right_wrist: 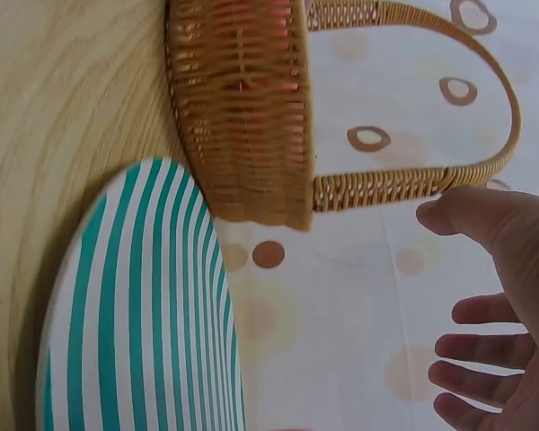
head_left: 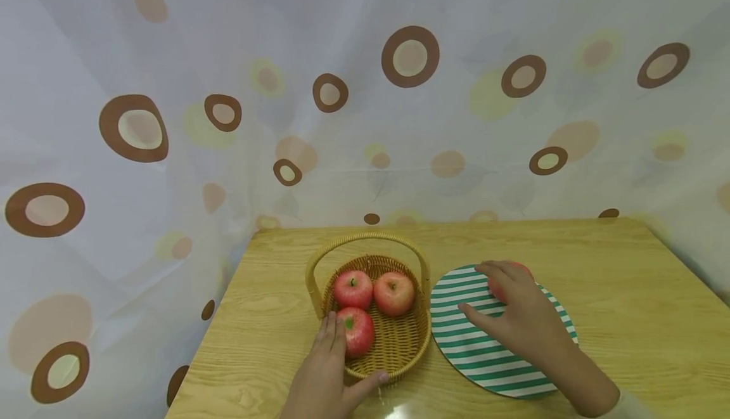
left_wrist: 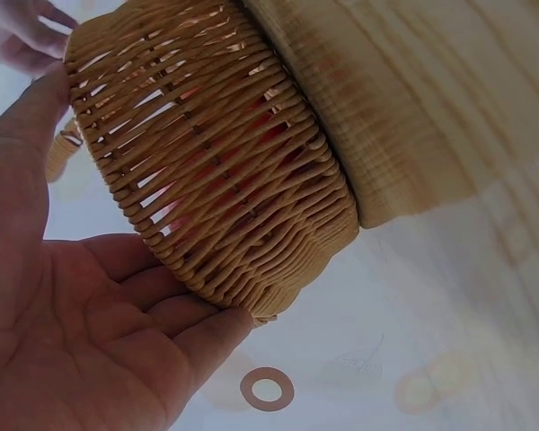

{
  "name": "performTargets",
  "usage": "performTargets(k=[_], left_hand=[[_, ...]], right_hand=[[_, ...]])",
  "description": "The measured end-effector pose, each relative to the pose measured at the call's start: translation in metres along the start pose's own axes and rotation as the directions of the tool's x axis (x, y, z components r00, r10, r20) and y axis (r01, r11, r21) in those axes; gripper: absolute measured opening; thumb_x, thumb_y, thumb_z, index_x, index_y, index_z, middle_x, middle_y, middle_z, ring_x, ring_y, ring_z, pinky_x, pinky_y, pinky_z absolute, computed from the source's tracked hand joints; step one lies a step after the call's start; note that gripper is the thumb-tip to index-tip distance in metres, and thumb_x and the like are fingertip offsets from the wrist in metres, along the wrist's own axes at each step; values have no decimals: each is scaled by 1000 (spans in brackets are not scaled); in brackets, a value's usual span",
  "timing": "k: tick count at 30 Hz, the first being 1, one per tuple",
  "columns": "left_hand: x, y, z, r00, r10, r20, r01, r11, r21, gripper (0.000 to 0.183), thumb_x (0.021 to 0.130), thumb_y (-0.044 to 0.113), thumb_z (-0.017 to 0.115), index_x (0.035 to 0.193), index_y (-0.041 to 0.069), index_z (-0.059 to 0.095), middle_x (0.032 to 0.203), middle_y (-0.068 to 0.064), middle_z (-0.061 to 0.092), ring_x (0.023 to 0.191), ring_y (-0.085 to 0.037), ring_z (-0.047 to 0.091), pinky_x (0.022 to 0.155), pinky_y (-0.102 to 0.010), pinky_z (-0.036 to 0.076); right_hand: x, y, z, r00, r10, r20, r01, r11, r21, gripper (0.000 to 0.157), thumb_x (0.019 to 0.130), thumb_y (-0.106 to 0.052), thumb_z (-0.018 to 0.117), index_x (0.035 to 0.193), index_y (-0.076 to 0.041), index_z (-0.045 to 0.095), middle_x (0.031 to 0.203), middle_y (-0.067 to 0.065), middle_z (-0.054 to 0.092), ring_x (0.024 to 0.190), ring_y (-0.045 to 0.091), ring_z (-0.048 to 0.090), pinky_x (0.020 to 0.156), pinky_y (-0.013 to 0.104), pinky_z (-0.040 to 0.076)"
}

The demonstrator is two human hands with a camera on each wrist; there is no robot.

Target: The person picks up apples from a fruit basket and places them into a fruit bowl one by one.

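Note:
A wicker basket point(head_left: 393, 343) with an arched handle holds red apples point(head_left: 393, 293), three of them showing in the head view. My left hand point(head_left: 327, 368) rests against the basket's near left side, fingers nearly straight and thumb spread along the near rim. In the left wrist view, its thumb and fingertips touch the woven wall point(left_wrist: 225, 171). Over a round, flat green-and-white striped mat point(head_left: 473, 343) my right hand point(head_left: 525, 317) hovers, thumb and fingers spread. Another red apple point(head_left: 520, 271) at the mat's far side is partly hidden behind that hand. Nothing lies between the right fingers in the right wrist view.
The basket and the mat stand side by side on a light wooden table point(head_left: 627, 292). A pale curtain point(head_left: 353, 38) with brown ring prints hangs behind the table and along its left. The basket's handle point(right_wrist: 386, 187) rises upright near the mat.

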State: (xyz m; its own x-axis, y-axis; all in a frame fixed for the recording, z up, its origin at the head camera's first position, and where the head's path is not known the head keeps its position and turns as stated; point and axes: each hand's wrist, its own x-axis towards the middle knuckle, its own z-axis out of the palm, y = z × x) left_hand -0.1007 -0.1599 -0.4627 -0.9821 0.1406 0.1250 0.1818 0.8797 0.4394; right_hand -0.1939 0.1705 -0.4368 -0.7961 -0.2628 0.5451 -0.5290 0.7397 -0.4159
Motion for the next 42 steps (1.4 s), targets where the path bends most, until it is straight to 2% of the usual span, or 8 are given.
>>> performTargets(k=[3,6,10,12,17,24,33,42], left_hand=[[0,0,0,1000,-3,6,4,1000,-6,117,89,78,67,157,-13,38,165,-37,34,151,-53,40,113,-62,49],[-1,1,0,1000,-12,14,12,1000,-16,117,89,78,67,158,-13,37,165,-37,33,152,-53,40,113,-62,49],[-1,2,-1,1000,-18,18,18,1000,-23,118,89,78,66,158,-13,37,166,-36,32,152,-53,39,113,-63,48],[-1,2,0,1000,-16,15,17,1000,-23,118,89,78,66,158,-13,37,166,-36,32,152,-53,39,113,-63,48],[0,0,2,1000,-6,9,6,1000,-17,118,89,78,66,157,-13,37,165,-37,33,151,-54,40,113,-64,49],[1,-2,3,1000,0,15,0,1000,-18,118,89,78,66,157,-14,37,165,-38,32,151,-54,39,112,-64,49],[0,-1,0,1000,1,27,0,1000,-21,119,89,79,66,157,-15,37,165,-38,32,151,-54,39,111,-65,49],[1,-1,1,1000,9,24,-9,1000,-11,119,89,80,64,157,-14,37,164,-38,32,152,-54,38,112,-64,49]], right_hand=[[-2,-6,3,998,-68,-19,68,998,10,61,76,-28,97,128,-10,71,127,7,71,115,30,67,85,53,63],[-4,-11,7,981,-186,-58,187,982,23,57,75,-30,97,123,-11,74,125,3,73,113,27,70,88,38,63],[-7,-16,14,950,-302,-78,307,949,75,54,85,-48,88,122,-11,76,126,2,74,116,23,71,106,12,49],[-9,-19,18,944,-322,-70,328,940,97,54,87,-52,85,123,-12,76,127,1,73,117,22,70,109,8,43],[-12,-27,27,935,-353,-24,354,929,110,57,79,-39,94,127,-16,74,129,1,72,117,20,71,102,16,54],[-15,-33,36,932,-360,48,350,925,152,56,80,-33,94,129,-16,72,133,1,70,118,20,70,93,37,64],[-17,-44,53,923,-379,73,358,911,206,60,83,-41,93,132,-16,71,134,0,70,118,18,71,93,37,64],[-11,-60,70,906,-414,84,382,888,254,58,82,-37,92,131,-14,71,132,-1,71,117,17,70,94,37,63]])
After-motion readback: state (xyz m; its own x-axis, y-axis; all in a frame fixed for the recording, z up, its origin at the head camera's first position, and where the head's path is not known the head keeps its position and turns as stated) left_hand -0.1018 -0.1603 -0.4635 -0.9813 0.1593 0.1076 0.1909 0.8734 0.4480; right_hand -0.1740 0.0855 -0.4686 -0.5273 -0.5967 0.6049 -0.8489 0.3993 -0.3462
